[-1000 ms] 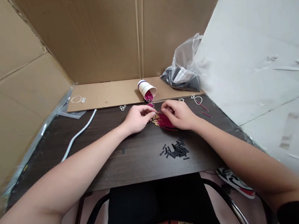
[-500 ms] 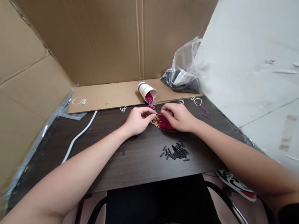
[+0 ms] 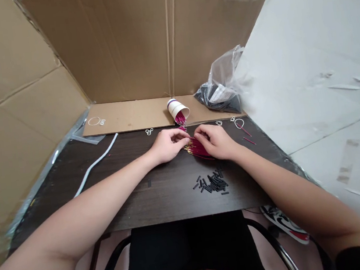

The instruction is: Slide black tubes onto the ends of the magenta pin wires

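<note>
A fan of thin dark red wires (image 3: 201, 148) with gold-coloured tips lies on the dark table between my hands. My left hand (image 3: 169, 145) comes from the left, thumb and fingers pinched together at the gold tips; what sits between them is too small to make out. From the right, my right hand (image 3: 216, 141) is closed over the wires, its thumb and forefinger pinched near their tip ends. The far ends of the wires are hidden beneath this hand. Closer to me lies a loose pile of short black tubes (image 3: 217, 182).
Behind my hands a paper cup (image 3: 177, 108) lies on its side, more red wires spilling out. A clear bag (image 3: 219, 92) of dark contents stands back right. White rubber bands (image 3: 239, 123) and stray red wires lie right; a pale tube (image 3: 94, 164) curves left. Cardboard walls enclose the table.
The whole view has shifted very slightly. Both hands keep nearly the same place and pinch at the red wires.
</note>
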### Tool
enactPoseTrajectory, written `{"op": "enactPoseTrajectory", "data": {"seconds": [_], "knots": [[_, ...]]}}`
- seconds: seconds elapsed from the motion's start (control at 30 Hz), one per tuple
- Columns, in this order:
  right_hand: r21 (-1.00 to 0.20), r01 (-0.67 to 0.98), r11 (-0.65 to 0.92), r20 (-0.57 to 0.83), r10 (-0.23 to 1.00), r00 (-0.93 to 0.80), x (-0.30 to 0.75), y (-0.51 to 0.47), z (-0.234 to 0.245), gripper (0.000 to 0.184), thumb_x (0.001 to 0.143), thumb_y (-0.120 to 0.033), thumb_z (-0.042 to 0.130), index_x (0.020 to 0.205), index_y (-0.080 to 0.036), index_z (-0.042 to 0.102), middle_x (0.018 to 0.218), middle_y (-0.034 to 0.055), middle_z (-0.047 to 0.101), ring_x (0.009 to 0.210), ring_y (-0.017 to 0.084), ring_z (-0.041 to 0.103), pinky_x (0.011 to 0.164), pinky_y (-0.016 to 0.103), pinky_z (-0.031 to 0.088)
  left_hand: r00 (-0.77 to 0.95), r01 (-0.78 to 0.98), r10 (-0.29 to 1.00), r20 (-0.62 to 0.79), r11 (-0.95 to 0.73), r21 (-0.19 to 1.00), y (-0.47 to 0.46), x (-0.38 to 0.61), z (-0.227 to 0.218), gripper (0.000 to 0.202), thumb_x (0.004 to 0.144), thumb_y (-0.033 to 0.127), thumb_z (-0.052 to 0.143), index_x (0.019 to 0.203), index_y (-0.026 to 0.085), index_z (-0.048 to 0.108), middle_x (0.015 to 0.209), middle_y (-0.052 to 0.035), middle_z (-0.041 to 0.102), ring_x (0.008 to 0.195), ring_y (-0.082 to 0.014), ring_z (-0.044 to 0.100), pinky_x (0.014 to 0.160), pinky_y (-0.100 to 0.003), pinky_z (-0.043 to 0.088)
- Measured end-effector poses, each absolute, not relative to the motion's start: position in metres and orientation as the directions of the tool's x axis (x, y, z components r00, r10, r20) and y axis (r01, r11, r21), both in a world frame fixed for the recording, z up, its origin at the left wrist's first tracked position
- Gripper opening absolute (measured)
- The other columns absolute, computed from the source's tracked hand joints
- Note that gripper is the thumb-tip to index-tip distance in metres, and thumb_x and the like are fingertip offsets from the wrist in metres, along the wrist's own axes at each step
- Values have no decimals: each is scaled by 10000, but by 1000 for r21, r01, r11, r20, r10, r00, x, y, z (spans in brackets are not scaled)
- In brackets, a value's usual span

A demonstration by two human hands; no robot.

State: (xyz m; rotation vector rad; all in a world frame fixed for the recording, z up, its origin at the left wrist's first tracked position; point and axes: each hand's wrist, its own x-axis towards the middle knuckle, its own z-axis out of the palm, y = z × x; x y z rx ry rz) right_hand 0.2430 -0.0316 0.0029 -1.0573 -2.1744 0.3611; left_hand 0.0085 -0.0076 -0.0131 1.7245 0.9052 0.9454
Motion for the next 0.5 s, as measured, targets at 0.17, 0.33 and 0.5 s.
{"op": "enactPoseTrajectory", "data": {"seconds": [0.17, 0.33, 0.5], "knots": [[-521, 570, 635, 452, 772, -446, 241, -33, 3, 193, 1103, -298, 558, 948, -218, 639, 849, 48, 709, 757, 208, 625, 746, 351, 466, 401, 266, 873, 277, -400, 877, -15, 8, -9, 332, 905, 368, 868, 1156, 156, 823, 963, -79, 792, 702, -144, 595, 698, -305, 497], [-529, 550, 647, 445, 763, -469, 238, -35, 4, 222, 1114, -321, 549, 929, -222, 622, 845, 47, 705, 750, 208, 616, 740, 358, 465, 411, 319, 818, 402, -542, 777, -19, 8, -5, 140, 953, 313, 818, 977, 181, 860, 933, -70, 791, 679, -143, 559, 689, -310, 472], [-491, 556, 671, 496, 740, -454, 239, -35, 4, 138, 1100, -316, 583, 1001, -230, 626, 955, 79, 725, 895, 255, 658, 851, 417, 512, 409, 363, 796, 446, -590, 721, -17, 3, 1, 105, 965, 272, 795, 934, 182, 839, 989, -80, 805, 747, -166, 614, 747, -332, 511]]}}
